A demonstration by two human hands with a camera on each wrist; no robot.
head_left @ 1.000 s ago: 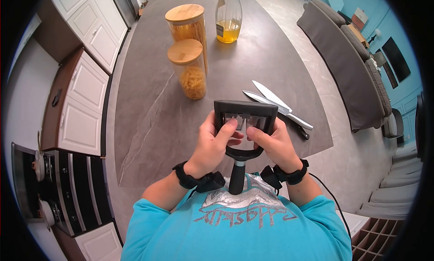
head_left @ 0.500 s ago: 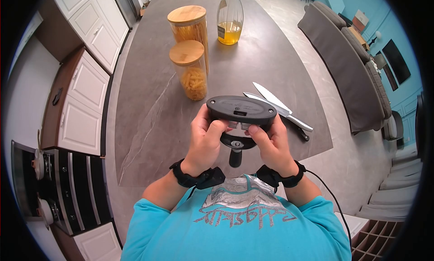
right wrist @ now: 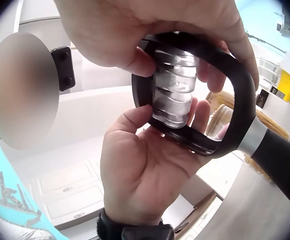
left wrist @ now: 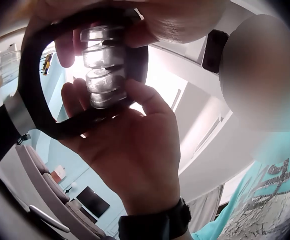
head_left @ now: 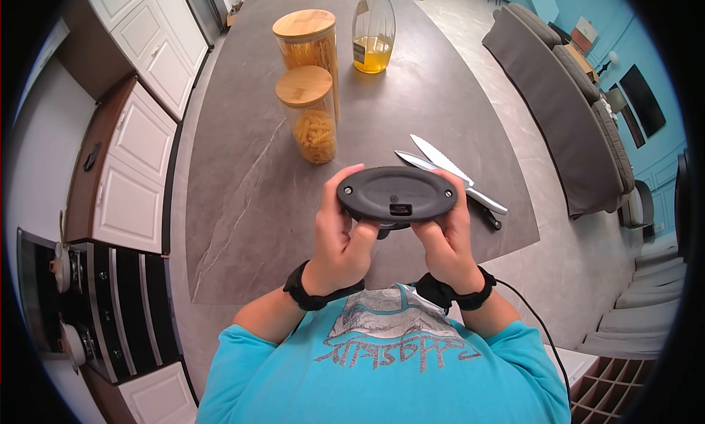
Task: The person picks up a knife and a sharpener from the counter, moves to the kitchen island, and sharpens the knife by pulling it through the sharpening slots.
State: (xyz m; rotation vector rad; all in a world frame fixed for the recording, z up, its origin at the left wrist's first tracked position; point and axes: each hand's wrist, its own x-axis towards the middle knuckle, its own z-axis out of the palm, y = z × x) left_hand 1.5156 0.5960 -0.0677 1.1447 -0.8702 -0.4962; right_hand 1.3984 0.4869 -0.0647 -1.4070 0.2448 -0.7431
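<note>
We are gripping a black framed tool (head_left: 396,195) between the left hand (head_left: 341,240) and the right hand (head_left: 448,240), raised above the near part of the grey counter (head_left: 242,203), its oval base facing up toward the head view and its handle (right wrist: 280,167) pointing away from the shirt (head_left: 389,380). Fingers of both hands are curling round the frame's two ends, thumbs lying on the inner side beside the metal rings (left wrist: 104,55); whether the thumbs are pinching the rings or only the frame, we cannot tell. For good handling, we are judging an even, two-sided hold best – matching support at each end, level wrists, fingertips clear of any gap between the rings, slow turning so that the handle is not swinging into the glass. On the surface, a silver-handled knife (head_left: 490,202) is crossing a serrated knife (head_left: 440,158) beyond and beside the right hand, so we are favouring a path away from those blades. Farther off, a short pasta jar (head_left: 316,134) is standing in front of a taller jar (head_left: 312,54), both wearing wooden lids, and a glass bottle (head_left: 372,56) is holding yellow liquid. Around us, white cabinets (head_left: 132,185) are lining the left side – a grey sofa (head_left: 551,115) is facing a turquoise wall with a dark screen (head_left: 642,101) on the right.
</note>
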